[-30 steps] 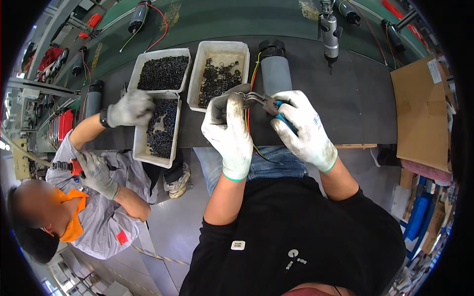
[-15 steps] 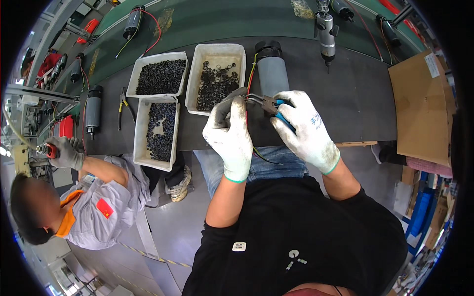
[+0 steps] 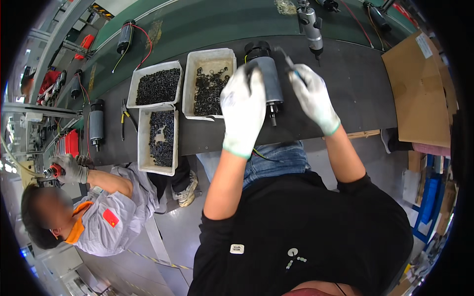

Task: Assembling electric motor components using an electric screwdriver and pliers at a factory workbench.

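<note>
A grey cylindrical motor (image 3: 269, 74) with a black end cap lies on the dark bench, its shaft pointing toward me. My left hand (image 3: 243, 108), in a soiled white glove, is at the motor's left side, over its wires (image 3: 264, 155); the wires come out below the hand and hang at the bench edge. Blur and a dark patch at the fingertips hide what the fingers hold, if anything. On the motor's right, my gloved right hand (image 3: 314, 98) is closed around blue-handled pliers (image 3: 287, 60). Their jaws point away from me and are smeared by motion.
Left of the motor are three white bins: one with black rings (image 3: 216, 53), two with small dark parts (image 3: 132, 93) (image 3: 142, 153). Yellow-handled pliers (image 3: 124, 121) lie farther left. A hanging screwdriver (image 3: 311, 32), a cardboard box (image 3: 419, 93) and a co-worker (image 3: 106, 212) surround the bench.
The pliers have moved away from my left hand, up and to the right. My left hand has shifted right and up against the motor. The motor now lies nearer, its shaft visible.
</note>
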